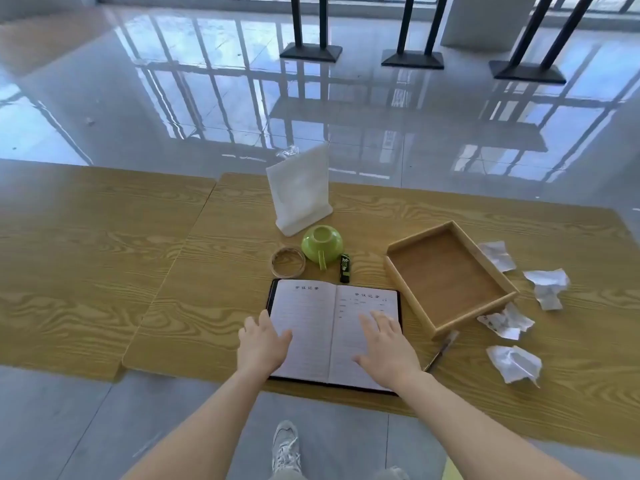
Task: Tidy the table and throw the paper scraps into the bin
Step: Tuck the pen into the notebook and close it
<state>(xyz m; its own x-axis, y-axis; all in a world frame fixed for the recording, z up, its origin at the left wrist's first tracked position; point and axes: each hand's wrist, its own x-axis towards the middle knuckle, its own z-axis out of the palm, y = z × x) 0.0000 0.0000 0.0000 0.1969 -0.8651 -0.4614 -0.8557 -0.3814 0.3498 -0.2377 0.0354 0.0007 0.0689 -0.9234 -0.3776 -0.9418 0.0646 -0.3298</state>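
An open notebook (311,327) with a black cover lies near the front edge of the wooden table (104,258). My left hand (264,344) rests open on its left page edge. My right hand (388,344) lies spread over the right page. Several crumpled paper scraps sit at the right: one far (498,255), one beside it (549,285), one against the tray's corner (506,322), one nearest the front (514,363). No bin is in view.
A wooden tray (405,252) stands right of the notebook, with a pen (441,351) by its near corner. Behind the notebook are an upturned green cup (322,244), a round wooden coaster (288,262), a black-green lighter (345,269) and a white paper holder (299,192).
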